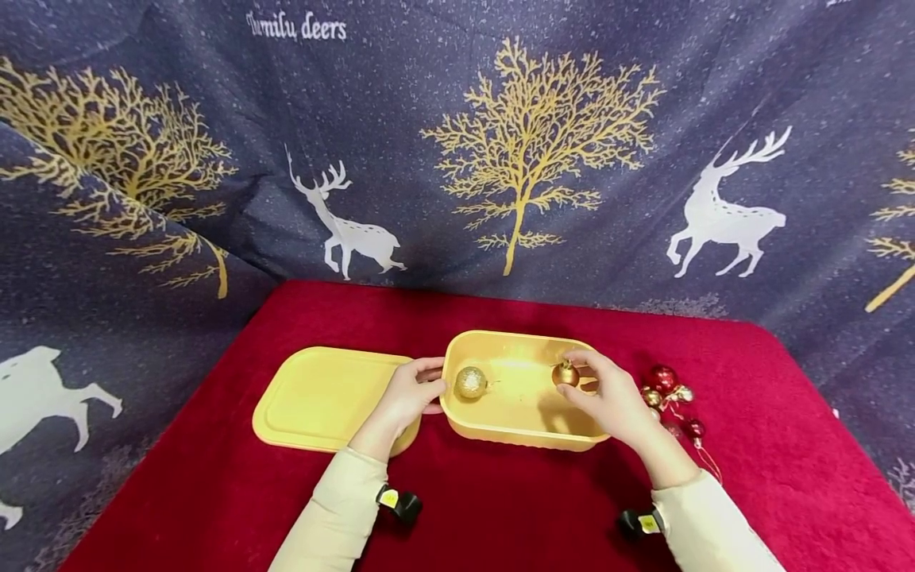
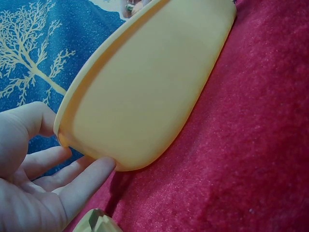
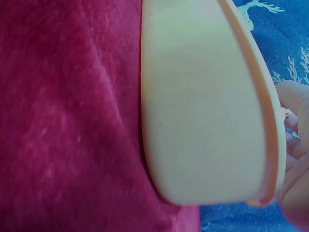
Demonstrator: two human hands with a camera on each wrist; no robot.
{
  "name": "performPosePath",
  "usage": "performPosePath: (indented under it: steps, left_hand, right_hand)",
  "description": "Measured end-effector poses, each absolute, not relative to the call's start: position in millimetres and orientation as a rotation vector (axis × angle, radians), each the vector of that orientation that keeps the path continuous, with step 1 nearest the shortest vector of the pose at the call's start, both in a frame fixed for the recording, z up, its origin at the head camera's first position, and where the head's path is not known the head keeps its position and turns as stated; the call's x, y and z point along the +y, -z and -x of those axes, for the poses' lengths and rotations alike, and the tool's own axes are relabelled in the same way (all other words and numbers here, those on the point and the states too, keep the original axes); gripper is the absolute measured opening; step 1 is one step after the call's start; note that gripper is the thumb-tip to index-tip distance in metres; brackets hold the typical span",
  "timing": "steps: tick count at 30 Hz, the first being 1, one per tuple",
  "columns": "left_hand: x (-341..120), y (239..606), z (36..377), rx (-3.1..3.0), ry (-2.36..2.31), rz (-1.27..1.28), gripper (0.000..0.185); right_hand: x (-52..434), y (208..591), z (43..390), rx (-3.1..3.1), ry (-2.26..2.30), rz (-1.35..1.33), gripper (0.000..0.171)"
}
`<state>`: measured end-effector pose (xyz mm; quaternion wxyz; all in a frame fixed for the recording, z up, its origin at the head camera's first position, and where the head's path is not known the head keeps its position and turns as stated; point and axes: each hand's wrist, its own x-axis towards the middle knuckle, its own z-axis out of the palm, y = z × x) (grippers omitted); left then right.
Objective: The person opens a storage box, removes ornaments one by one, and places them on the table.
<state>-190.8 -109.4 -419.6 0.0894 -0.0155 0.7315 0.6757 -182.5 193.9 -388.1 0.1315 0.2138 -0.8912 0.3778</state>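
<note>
A yellow rectangular box (image 1: pixel 503 433) without its cover stands mid-table in the head view. At its left end my left hand (image 1: pixel 409 391) touches the rim and outer wall with fairly straight, spread fingers; the left wrist view shows those fingertips against the wall. My right hand (image 1: pixel 615 395) reaches over the box's right end and pinches a smooth gold bauble (image 1: pixel 565 374) between thumb and fingers, inside the rim. A glittery gold bauble (image 1: pixel 470 383) lies at the left inside the box. In the right wrist view the box wall (image 3: pixel 207 111) hides most of that hand's fingers.
The matching yellow lid (image 1: pixel 325 397) lies flat left of the box, partly under my left forearm. Several small red and gold ornaments (image 1: pixel 663 378) with strings lie right of my right hand. Red cloth (image 1: pixel 500 508) covers the table; a dark printed curtain (image 1: pixel 429 199) hangs behind.
</note>
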Motion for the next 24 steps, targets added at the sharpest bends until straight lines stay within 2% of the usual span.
performPosePath:
  steps: [24]
  left_hand:
    - [-110, 419, 189, 2.161, -2.025, 0.036, 0.049]
  right_hand:
    - [236, 381, 164, -2.491, -1.084, -0.449, 0.045]
